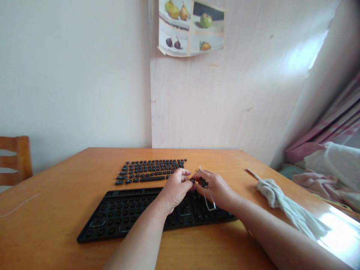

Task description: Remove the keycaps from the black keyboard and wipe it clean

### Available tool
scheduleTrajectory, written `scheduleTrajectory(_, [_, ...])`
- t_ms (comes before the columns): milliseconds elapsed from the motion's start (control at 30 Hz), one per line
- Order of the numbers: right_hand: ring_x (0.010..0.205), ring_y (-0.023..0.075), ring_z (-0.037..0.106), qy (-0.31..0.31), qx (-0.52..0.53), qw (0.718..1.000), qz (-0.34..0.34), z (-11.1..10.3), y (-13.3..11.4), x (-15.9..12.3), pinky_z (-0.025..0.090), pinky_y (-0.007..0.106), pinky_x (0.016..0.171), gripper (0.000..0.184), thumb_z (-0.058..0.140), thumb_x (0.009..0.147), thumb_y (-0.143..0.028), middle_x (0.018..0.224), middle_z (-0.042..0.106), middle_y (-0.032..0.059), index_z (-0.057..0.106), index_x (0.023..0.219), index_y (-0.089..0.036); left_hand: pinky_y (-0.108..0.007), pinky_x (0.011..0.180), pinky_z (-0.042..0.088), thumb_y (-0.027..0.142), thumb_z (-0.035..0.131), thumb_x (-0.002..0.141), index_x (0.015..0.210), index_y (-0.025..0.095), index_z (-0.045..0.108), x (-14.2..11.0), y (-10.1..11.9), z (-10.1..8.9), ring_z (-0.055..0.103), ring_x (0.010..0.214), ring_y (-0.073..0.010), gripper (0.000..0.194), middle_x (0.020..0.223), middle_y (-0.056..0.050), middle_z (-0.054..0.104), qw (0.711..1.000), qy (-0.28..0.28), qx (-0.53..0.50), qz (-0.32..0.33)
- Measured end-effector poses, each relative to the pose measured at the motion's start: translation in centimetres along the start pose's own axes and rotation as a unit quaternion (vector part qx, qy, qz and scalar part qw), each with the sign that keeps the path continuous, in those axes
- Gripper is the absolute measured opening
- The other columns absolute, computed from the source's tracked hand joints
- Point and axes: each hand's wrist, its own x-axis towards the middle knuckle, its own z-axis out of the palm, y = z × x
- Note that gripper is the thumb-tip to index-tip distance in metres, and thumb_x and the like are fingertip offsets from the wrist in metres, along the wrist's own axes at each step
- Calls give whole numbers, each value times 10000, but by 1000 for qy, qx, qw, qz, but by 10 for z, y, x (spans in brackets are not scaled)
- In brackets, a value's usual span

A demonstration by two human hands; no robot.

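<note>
The left hand [174, 188] pinches a small black plastic keycap [192, 180] between thumb and fingers; the right hand [217, 188] curls around a black-handled metal wire-loop tool [203, 182]. Both hands are close together above a black rectangular keyboard base [108, 216]. Loose black keycaps [152, 179] lie in rows beyond it on an orange-brown wooden bench [50, 221].

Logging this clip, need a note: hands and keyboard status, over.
Left hand pinching small black keycap. Right hand holding wire tool. Loose keycaps beyond keyboard; hands partly cover keyboard.
</note>
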Motion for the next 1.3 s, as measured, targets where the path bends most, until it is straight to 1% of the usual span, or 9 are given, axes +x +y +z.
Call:
scheduleTrajectory(67, [758, 156, 585, 3, -2, 1000, 1, -1, 2, 1, 443, 260, 700, 199, 614, 807, -313, 862, 644, 33, 668, 977, -226, -277, 746, 483, 184, 566, 785, 1140, 158, 507, 0, 1, 1, 661, 791, -150, 360, 898, -62, 689, 1000, 4, 7, -4])
scheduleTrajectory(167, [737, 145, 582, 37, 22, 999, 12, -8, 11, 7, 434, 251, 694, 195, 591, 817, -298, 819, 642, 20, 677, 970, -214, -284, 758, 481, 233, 583, 789, 1126, 155, 528, 2, 2, -1, 658, 808, -164, 350, 881, -64, 693, 998, 41, 52, 12])
scheduleTrajectory(267, [663, 131, 553, 65, 32, 995, 73, -19, 28, 16, 412, 240, 625, 223, 597, 801, -314, 741, 622, 6, 684, 961, -185, -293, 754, 480, 252, 571, 790, 1041, 152, 574, 6, 0, -7, 654, 790, -172, 270, 835, -61, 693, 990, 89, 107, 21])
scheduleTrajectory(367, [570, 119, 505, 43, 31, 988, 145, -28, 51, 26, 370, 236, 541, 268, 604, 777, -334, 672, 597, -1, 692, 960, -159, -294, 745, 479, 233, 569, 771, 966, 154, 601, 11, -4, -12, 652, 779, -174, 213, 828, -64, 695, 983, 120, 141, 14])
scheduleTrajectory(433, [558, 117, 489, 24, 12, 986, 162, -29, 68, 31, 354, 235, 532, 269, 606, 771, -334, 641, 584, -5, 702, 952, -159, -294, 741, 479, 235, 576, 760, 950, 156, 606, 12, -7, -14, 655, 781, -177, 208, 834, -67, 697, 981, 129, 146, 8])
scheduleTrajectory(500, [568, 118, 489, 7, -27, 983, 181, -27, 83, 35, 348, 234, 538, 256, 617, 762, -322, 631, 584, -4, 713, 940, -164, -294, 733, 479, 249, 580, 756, 943, 160, 609, 13, -8, -14, 658, 783, -182, 209, 830, -67, 697, 980, 134, 146, 4])
scheduleTrajectory(667, [595, 117, 519, -1, -41, 977, 208, -12, 110, 43, 359, 221, 549, 230, 661, 721, -252, 685, 641, 20, 728, 921, -161, -291, 722, 477, 256, 598, 737, 923, 160, 622, 12, -9, -14, 658, 778, -187, 211, 822, -72, 699, 981, 140, 136, 0])
scheduleTrajectory(867, [545, 111, 522, -21, -37, 974, 221, 2, 123, 45, 344, 210, 501, 241, 632, 720, -224, 641, 658, 21, 745, 922, -157, -291, 719, 478, 265, 593, 737, 907, 168, 621, 13, -11, -15, 655, 764, -184, 198, 801, -63, 696, 981, 136, 137, -1])
scheduleTrajectory(1300, [572, 113, 530, -26, -41, 975, 218, 6, 133, 45, 351, 210, 509, 268, 605, 729, -236, 690, 689, 29, 752, 940, -159, -295, 713, 472, 274, 593, 735, 907, 172, 624, 12, -8, -15, 650, 768, -189, 203, 809, -64, 693, 979, 127, 157, 1])
